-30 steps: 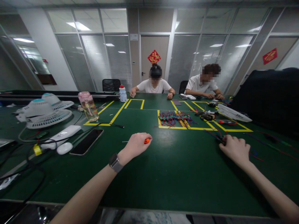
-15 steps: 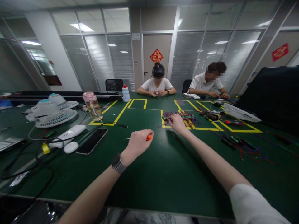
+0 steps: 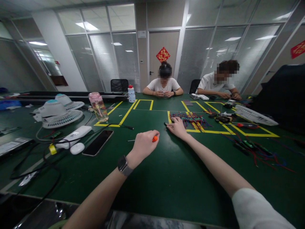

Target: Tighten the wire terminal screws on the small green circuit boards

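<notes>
While the left hand [image 3: 143, 144] is staying curled around a small orange-handled screwdriver [image 3: 154, 138] on the green table [image 3: 166, 178], the right hand [image 3: 176, 126] has crossed from the loose wires [image 3: 257, 151] at the right. It is now lying fairly flat, fingers pressing a small dark part [image 3: 166, 124] beside the bundle of wired parts [image 3: 190, 119] in the yellow-taped box; a fresh piece is apparently being drawn closer.
</notes>
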Demonstrator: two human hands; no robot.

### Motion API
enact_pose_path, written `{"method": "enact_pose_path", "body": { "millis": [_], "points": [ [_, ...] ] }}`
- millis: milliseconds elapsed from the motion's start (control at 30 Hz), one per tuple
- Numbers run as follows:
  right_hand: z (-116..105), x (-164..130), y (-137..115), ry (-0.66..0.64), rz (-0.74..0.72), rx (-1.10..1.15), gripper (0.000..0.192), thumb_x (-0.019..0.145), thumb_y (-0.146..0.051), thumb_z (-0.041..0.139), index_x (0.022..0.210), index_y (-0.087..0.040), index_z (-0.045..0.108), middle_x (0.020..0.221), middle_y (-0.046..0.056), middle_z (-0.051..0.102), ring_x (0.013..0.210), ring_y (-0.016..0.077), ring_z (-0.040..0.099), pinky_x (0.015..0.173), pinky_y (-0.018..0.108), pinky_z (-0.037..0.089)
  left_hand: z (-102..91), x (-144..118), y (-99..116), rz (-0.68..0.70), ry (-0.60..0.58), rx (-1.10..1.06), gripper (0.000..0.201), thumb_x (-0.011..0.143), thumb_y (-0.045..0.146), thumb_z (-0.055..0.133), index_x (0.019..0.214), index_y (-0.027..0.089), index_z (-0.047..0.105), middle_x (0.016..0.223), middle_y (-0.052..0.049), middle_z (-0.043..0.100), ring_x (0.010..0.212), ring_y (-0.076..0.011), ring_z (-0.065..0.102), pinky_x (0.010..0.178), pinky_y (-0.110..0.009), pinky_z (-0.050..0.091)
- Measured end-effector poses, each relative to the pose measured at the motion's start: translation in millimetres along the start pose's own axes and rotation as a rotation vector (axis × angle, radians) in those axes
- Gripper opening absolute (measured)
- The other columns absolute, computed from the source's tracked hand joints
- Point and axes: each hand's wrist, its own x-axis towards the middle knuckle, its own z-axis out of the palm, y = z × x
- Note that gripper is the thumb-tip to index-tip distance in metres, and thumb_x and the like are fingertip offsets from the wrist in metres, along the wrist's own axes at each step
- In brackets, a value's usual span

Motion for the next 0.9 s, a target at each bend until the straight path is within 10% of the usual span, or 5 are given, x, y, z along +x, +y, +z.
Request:
{"method": "enact_pose_path", "body": {
  "millis": [367,900],
  "points": [
    [-55,-126,-70,-0.197,-0.119,0.703,0.018,0.08,-0.01,0.06,0.089,-0.02,0.073,0.086,0.004,0.07,0.081,0.0178,0.062,0.076,0.03,0.05,-17.8,8,11,-0.195,0.135,-0.765,0.026,0.091,0.023,0.041,0.113,0.018,0.053,0.081,0.0,0.058,0.07,-0.0117,0.056,0.065,-0.022,0.046],
    [-54,-131,-85,-0.182,0.012,0.779,0.013,0.079,-0.012,0.068,0.087,-0.019,0.076,0.08,0.003,0.06,0.071,0.016,0.057,0.065,0.027,0.046,-2.0,-5,31,-0.097,0.032,-0.666,0.022,0.096,0.038,0.043,0.108,0.019,0.044,0.076,0.001,0.058,0.068,-0.0133,0.06,0.066,-0.025,0.047]
  ]
}}
